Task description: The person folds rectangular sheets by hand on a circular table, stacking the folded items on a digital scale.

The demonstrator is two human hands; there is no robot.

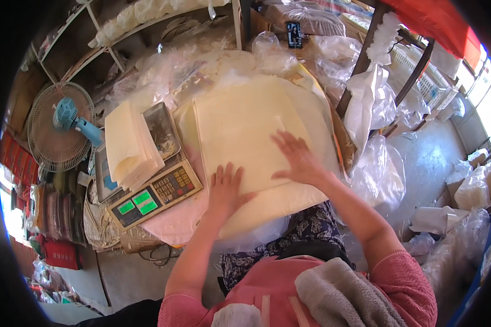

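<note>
pale sheets (245, 117) lie at twelve o'clock from the person, the scale (154, 192) at the sheets' eight o'clock. level palms and light, even pressure seem advisable for smoothing without creases. left hand (225, 192), seven o'clock, and right hand (299, 161), four o'clock: fingers spread wide, seemingly touching the sheets, gripping nothing.

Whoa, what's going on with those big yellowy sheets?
A person has their left hand and right hand spread flat over the large pale-yellow sheets, gripping nothing. To the left, a folded pale bundle sits on a scale with lit green displays. A fan stands farther left.
</note>
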